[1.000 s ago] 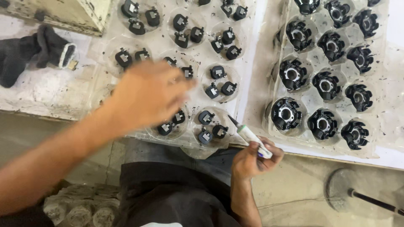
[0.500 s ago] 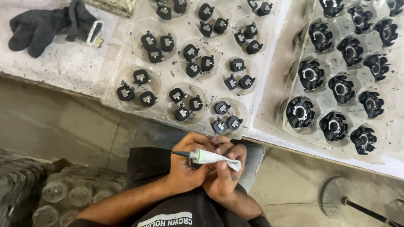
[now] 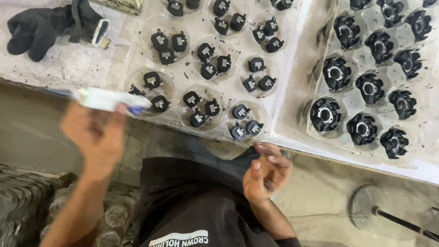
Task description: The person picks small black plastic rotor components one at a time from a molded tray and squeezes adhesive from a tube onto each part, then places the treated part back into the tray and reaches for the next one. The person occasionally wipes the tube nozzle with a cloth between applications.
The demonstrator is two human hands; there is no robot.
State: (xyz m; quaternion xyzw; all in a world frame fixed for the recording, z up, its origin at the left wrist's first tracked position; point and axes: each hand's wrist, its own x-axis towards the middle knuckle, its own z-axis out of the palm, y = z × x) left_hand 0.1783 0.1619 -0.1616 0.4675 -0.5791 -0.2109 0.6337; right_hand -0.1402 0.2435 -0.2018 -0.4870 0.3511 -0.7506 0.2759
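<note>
A white tube [image 3: 109, 99], blurred, sits pinched in the fingers of the left hand [image 3: 96, 132] just over the table's [image 3: 68, 68] near edge, beside a tray [image 3: 283, 91] of small black parts. The right hand [image 3: 265, 171] hangs empty below that edge, fingers loosely curled.

Black parts in clear trays on a white, smudged bench

The small clips [image 3: 208, 68] and the ring-shaped parts [image 3: 336, 73] are black, the clips with pale grey faces; the tube [image 3: 109, 99] is white with a blue end; the glove [image 3: 50, 25] is black with a white cuff; the shirt [image 3: 192, 206] is black with white print.
</note>
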